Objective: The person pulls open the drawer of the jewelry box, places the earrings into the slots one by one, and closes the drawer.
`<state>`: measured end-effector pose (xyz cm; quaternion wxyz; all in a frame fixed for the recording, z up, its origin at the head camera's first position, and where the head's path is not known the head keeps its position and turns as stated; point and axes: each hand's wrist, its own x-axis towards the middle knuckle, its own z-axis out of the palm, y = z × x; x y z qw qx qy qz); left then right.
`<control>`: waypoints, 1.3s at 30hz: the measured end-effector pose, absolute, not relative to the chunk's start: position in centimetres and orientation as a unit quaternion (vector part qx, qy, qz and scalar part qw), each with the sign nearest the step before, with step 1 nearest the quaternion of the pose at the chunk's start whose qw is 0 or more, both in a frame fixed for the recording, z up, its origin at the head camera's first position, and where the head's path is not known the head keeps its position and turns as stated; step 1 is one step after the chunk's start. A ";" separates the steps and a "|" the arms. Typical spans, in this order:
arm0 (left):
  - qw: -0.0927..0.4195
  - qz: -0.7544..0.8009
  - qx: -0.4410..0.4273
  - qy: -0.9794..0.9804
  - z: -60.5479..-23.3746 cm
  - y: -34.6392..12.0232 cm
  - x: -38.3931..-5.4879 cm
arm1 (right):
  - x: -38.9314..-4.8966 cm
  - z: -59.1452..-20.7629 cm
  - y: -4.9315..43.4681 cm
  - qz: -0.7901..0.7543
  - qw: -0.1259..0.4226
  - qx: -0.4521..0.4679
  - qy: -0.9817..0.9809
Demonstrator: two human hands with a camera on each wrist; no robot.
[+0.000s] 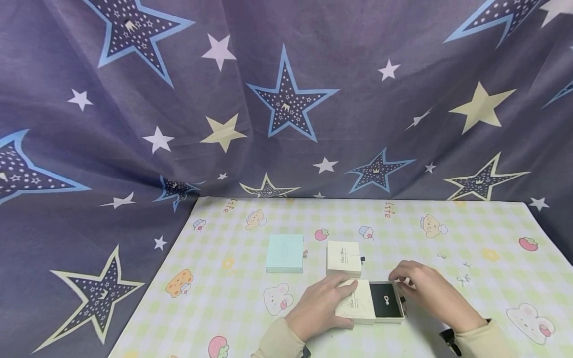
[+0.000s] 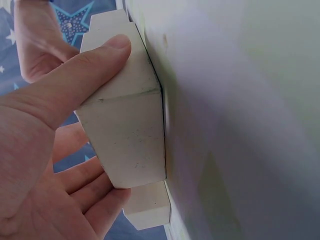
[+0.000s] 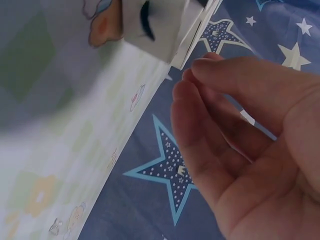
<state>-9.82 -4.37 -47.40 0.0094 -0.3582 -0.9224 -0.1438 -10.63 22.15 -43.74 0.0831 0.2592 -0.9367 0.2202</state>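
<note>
Head view, lower right of centre: the left hand (image 1: pixel 319 304) grips the cream box (image 1: pixel 363 304), its drawer (image 1: pixel 389 319) partly out; the right hand (image 1: pixel 427 291) bends fingers beside it, pinching or not, I cannot tell.

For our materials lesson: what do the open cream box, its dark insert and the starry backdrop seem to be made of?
Open cream box: probably matte cardboard; crisp edges, specked, shineless sides.
Dark insert: dull, perhaps foam or card; texture too small to tell.
Starry backdrop: likely smooth printed fabric, since it hangs in folds.
</note>
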 end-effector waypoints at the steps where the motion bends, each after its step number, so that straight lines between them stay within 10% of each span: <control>1: 0.011 -0.143 -0.359 -0.922 -47.4 -4.4 -9.8 | -10.7 -43.8 22.3 0.219 0.089 0.258 -0.937; 39: 0.021 -0.145 -0.364 -0.920 -47.4 -4.5 -9.8 | -14.0 -45.2 28.3 0.173 0.076 0.185 -0.964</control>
